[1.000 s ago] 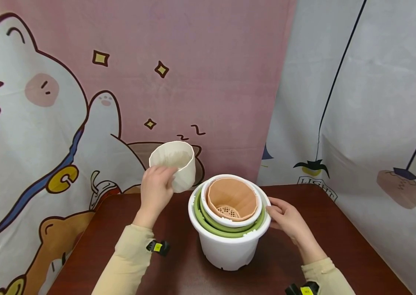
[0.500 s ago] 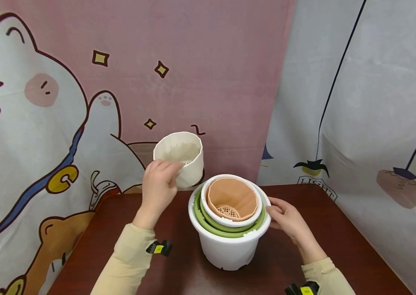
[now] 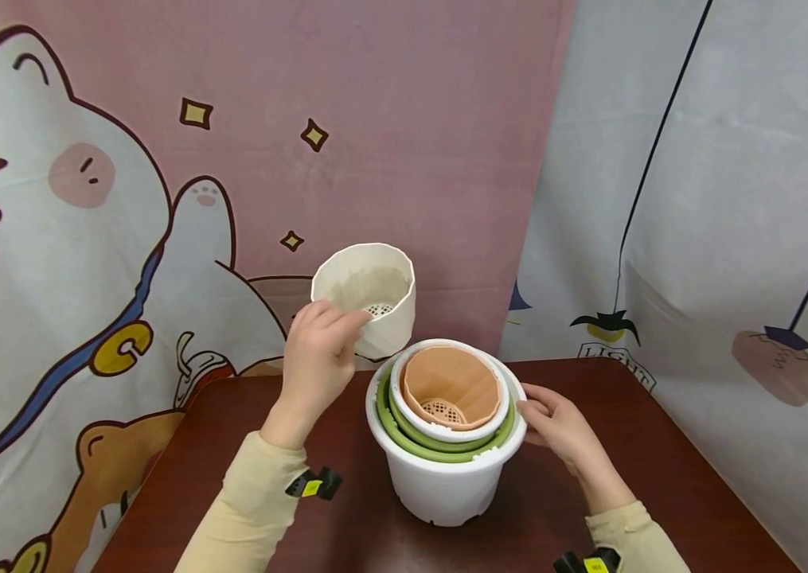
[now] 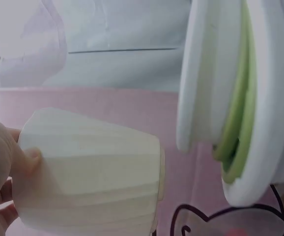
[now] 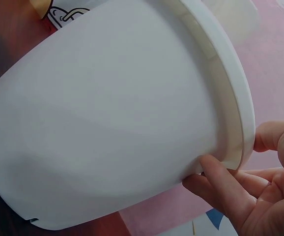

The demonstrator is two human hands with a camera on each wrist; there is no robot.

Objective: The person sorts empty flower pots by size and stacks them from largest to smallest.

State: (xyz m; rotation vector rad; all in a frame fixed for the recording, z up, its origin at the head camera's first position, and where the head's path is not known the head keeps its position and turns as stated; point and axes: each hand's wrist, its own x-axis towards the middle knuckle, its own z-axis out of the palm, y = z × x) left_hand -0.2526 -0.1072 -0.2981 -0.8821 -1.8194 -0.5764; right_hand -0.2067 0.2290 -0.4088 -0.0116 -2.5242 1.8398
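Observation:
My left hand (image 3: 319, 350) pinches the near rim of a small cream flower pot (image 3: 392, 322), thumb outside in the left wrist view (image 4: 93, 172). That pot hangs in the air behind and to the left of a nested stack, tilted so its pierced bottom shows. The stack has a large white flower pot (image 3: 439, 485) outermost, then green pots (image 3: 404, 436), a smaller white pot (image 3: 400, 390) and a peach pot (image 3: 457, 378) innermost. My right hand (image 3: 561, 426) grips the large white pot's right rim, thumb on top and fingers beneath, as the right wrist view shows.
The stack stands on a dark red-brown table (image 3: 626, 477). Behind it hangs a pink curtain (image 3: 432, 159) with cartoon animals, and a pale grey curtain (image 3: 733, 239) with printed lamps covers the right side. A wrist camera (image 3: 314, 483) sits on the left sleeve.
My left hand has lifted the cream pot up and to the right, closer to the stack, and its inside shows more. The right hand and the stack have stayed still.

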